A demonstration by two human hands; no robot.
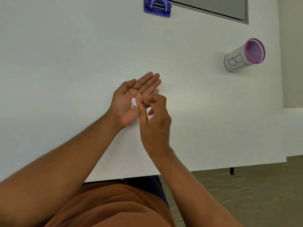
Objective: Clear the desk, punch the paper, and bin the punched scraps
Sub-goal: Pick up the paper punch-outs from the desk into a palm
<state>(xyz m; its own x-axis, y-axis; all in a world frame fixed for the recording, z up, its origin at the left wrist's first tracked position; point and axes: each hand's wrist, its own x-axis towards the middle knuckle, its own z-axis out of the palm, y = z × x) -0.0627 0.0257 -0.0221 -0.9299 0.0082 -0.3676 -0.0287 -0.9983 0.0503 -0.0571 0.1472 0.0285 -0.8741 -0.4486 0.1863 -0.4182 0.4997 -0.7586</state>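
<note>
My left hand (131, 97) lies palm up over the white desk (65, 63), fingers spread flat, with a small heap of white punched paper scraps (133, 102) resting in the palm. My right hand (155, 118) hovers right beside it, its fingers curled and pinched close to the scraps; the fingertips are blurred. A blue hole punch (157, 7) sits at the far edge of the desk. A white cup with a purple rim, marked as the bin (244, 54), stands at the right.
A grey flat tray or panel (213, 9) lies at the back right beside the hole punch. The desk's near edge (213, 167) runs below my arms, with carpet floor beyond it at the lower right.
</note>
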